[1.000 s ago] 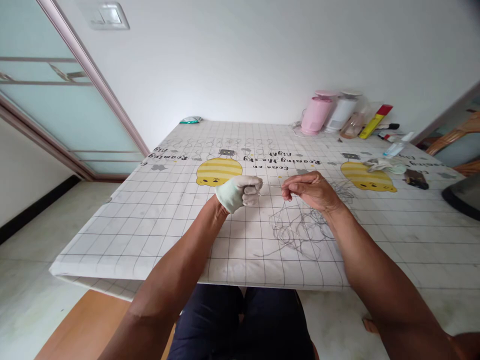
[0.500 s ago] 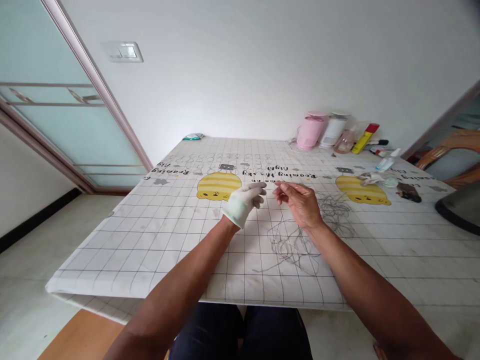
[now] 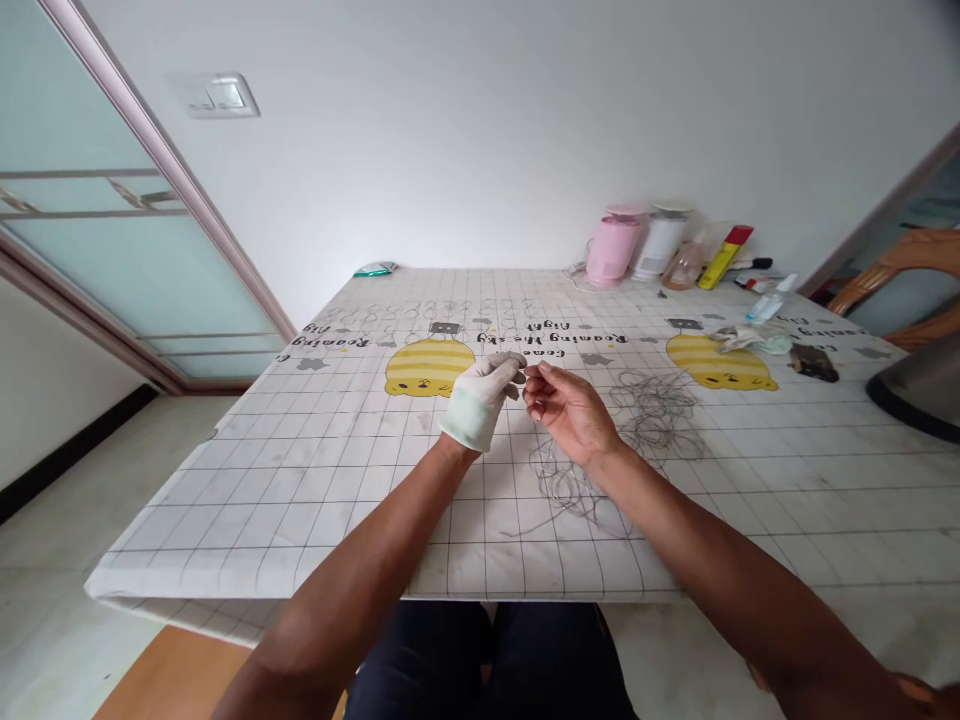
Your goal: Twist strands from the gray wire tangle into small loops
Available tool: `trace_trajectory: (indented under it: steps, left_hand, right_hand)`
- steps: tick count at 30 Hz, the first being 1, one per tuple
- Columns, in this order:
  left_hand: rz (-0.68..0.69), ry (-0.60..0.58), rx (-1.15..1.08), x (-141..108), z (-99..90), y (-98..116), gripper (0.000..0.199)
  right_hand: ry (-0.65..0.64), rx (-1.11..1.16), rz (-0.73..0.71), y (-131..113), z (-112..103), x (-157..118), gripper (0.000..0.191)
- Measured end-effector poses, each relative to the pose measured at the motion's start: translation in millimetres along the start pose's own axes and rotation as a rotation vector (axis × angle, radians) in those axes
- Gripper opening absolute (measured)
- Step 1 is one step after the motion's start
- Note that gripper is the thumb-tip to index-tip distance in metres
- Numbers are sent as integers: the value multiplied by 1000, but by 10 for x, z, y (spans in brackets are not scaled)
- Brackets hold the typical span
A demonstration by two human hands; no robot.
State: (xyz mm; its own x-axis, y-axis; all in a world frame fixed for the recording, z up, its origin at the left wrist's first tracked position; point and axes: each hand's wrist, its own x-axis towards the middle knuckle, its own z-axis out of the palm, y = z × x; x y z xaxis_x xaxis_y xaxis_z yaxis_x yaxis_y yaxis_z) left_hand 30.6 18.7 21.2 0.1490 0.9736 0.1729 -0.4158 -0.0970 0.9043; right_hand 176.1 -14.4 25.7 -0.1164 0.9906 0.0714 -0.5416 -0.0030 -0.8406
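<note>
My left hand (image 3: 486, 393), in a white glove with a pale green cuff, is closed in a pinch above the middle of the table. My right hand (image 3: 568, 405) is bare and pinches just beside it, the fingertips of the two almost touching. Whatever lies between the fingers is too small to make out. Under and beside my right hand lies a loose tangle of thin grey wire (image 3: 656, 410). Rows of small bent wire loops (image 3: 431, 309) lie toward the back of the cloth.
On the checked tablecloth (image 3: 247, 520), a pink device (image 3: 613, 250), a white device (image 3: 660, 245), a yellow and red box (image 3: 724, 258) and a small bottle (image 3: 772, 298) stand back right. A crumpled glove (image 3: 754, 340), a dark object (image 3: 814, 363) and a green packet (image 3: 375, 269) also lie there.
My right hand has moved left, closing the gap to my left hand. The view has shifted slightly.
</note>
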Motion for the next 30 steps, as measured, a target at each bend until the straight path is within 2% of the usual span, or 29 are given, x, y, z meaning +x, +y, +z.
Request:
trace_trajectory:
  steps: [3, 5, 11, 16, 19, 25, 27, 30]
  left_hand:
    - [68, 0, -10, 2, 2, 7, 18]
    - [48, -49, -77, 4, 1, 10, 20]
    - [-88, -191, -308, -13, -10, 35, 28]
    - [-101, -156, -429, -16, -45, 88, 17]
    - [-116, -181, -482, -20, -75, 124, 14]
    - [-175, -250, -450, -65, -69, 174, 18]
    - [-142, -265, -424, -59, -53, 170, 21]
    - [-81, -218, -348, -20, -43, 138, 23]
  right_hand:
    - [50, 53, 52, 9, 28, -10, 26]
    - [64, 66, 41, 15, 33, -10, 26]
    - [61, -100, -164, 5, 92, -72, 31]
    - [85, -201, -320, -16, 120, -127, 28]
    - [44, -231, -309, -69, 68, -106, 25]
    - [-158, -278, -197, -238, -101, -4, 24]
    - [-126, -241, -169, -224, -111, 15, 26]
    - [3, -209, -133, -119, -65, 11, 29]
